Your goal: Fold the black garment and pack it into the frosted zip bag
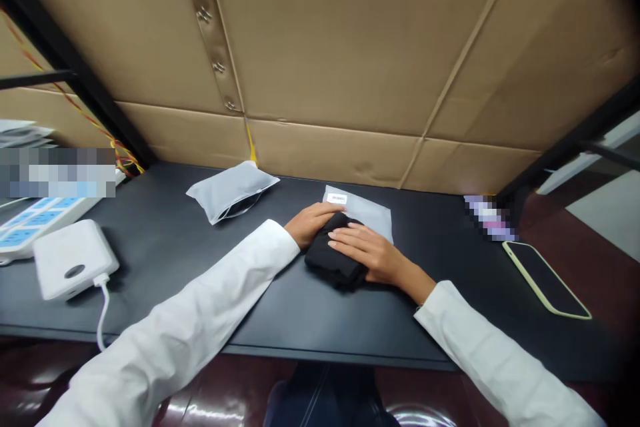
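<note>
A folded bundle of black cloth (333,261) lies on the black table in front of me. My right hand (375,250) rests flat over its right side and top, fingers stretched out toward the left. At the bundle's back left edge is my left hand (314,221), its fingers extended along the rear of the cloth; their tips are partly hidden. Behind the bundle lies a flat, pale frosted bag (374,212) with a small white barcode label (337,198), its front part covered by the cloth and my hands.
A second frosted bag (235,188), bulging with its mouth open, lies at the back left. On the left stand a white power bank (75,257) with a cable and a power strip (37,220). A phone (547,280) lies right. Cardboard (340,40) walls the back.
</note>
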`<state>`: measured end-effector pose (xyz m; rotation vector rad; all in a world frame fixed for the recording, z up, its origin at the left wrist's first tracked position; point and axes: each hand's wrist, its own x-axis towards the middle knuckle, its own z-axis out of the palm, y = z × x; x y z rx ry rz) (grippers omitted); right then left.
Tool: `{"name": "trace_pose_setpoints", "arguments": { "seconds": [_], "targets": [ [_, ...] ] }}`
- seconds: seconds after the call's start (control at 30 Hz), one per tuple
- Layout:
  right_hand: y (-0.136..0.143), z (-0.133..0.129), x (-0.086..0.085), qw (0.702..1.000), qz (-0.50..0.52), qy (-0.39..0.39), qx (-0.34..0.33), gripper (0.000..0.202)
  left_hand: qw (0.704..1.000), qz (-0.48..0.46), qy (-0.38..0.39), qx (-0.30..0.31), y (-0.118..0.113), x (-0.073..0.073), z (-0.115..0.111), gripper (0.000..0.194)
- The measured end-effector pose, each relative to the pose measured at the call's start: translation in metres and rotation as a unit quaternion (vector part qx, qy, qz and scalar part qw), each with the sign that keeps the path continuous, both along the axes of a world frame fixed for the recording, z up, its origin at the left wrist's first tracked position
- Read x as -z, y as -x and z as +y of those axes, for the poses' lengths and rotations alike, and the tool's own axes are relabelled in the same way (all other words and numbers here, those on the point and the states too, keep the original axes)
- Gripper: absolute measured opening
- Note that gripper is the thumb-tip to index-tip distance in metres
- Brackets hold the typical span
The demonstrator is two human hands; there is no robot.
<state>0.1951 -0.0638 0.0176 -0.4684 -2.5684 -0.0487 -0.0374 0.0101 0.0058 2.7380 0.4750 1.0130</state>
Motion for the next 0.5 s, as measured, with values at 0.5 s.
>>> {"name": "trace_pose_setpoints", "arguments": {
  "seconds": [0.5],
  "targets": [
    [0.029, 0.028, 0.009, 0.855, 0.016, 0.124, 0.504, 0.036, 0.992, 0.005, -0.119, -0.047, -0.034, 0.002, -0.014, 0.066]
  ]
}}
